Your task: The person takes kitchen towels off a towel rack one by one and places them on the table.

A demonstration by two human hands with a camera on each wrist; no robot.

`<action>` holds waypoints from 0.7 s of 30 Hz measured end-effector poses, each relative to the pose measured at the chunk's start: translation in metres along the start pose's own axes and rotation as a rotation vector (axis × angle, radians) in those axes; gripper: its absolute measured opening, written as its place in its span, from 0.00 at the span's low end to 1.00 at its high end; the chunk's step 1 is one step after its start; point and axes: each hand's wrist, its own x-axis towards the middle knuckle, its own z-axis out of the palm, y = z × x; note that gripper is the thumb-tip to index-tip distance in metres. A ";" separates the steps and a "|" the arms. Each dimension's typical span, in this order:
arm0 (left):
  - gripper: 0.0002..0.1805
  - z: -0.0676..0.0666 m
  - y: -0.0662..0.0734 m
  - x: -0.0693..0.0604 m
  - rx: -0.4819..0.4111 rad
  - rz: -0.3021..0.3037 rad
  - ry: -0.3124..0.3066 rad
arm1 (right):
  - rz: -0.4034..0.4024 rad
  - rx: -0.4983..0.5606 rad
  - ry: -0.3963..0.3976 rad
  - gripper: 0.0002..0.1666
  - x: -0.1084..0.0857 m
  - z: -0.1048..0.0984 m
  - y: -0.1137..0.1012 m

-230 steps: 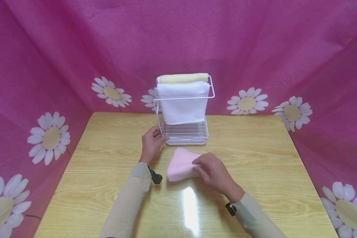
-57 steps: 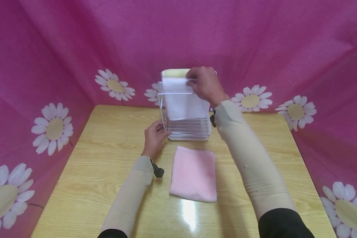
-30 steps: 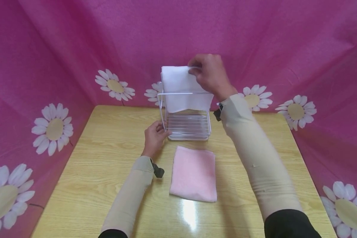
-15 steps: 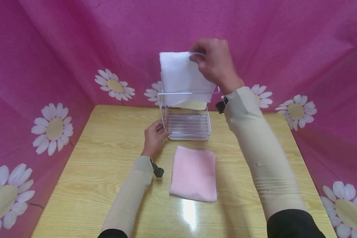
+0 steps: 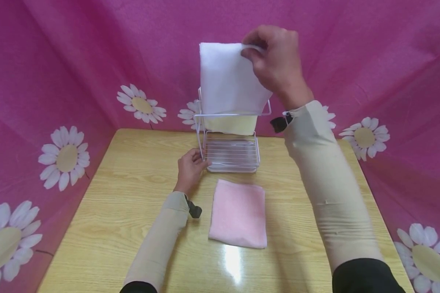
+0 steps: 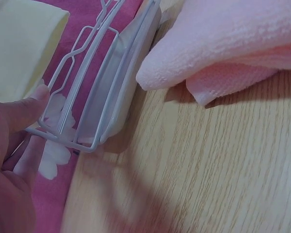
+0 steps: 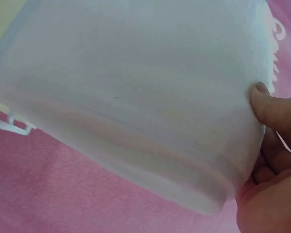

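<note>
Two hands hold on to different things: the right hand (image 5: pixel 278 61), high up, pinches the top edge of the white cloth (image 5: pixel 225 77) near its right corner, thumb on the near face and fingers behind, while the left hand (image 5: pixel 189 171) grips the rack (image 5: pixel 232 166) at its lower left corner. From the right hand the cloth spreads leftward and hangs down, raised above the rack, so that hand is much the nearer to it; the left is well below. What matters most, it seems, is the cloth's lower edge against the front bar (image 5: pixel 234 114): the two look about level, and I cannot tell whether the edge is fully past it. The cloth is nearly as wide as tall, with no clear long axis; its top edge runs almost level. It looks soft, plain and folded, with a rounded fold in the right wrist view and little sag at the free corner. Beneath it, the yellow cloth (image 5: pixel 231 125) hangs in the rack; nearer the person, the pink cloth (image 5: pixel 238 213) lies flat on the surface (image 5: pixel 124 179), just beyond the rack's front.
</note>
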 end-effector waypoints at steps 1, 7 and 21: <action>0.19 0.000 0.000 0.000 -0.003 -0.001 0.000 | -0.005 -0.005 0.013 0.09 0.000 -0.002 -0.001; 0.18 0.000 0.000 0.000 -0.015 -0.008 0.005 | -0.043 -0.024 0.071 0.09 0.001 -0.013 -0.002; 0.21 0.002 0.001 0.000 0.017 -0.034 0.009 | -0.128 -0.033 0.172 0.09 -0.006 -0.034 -0.016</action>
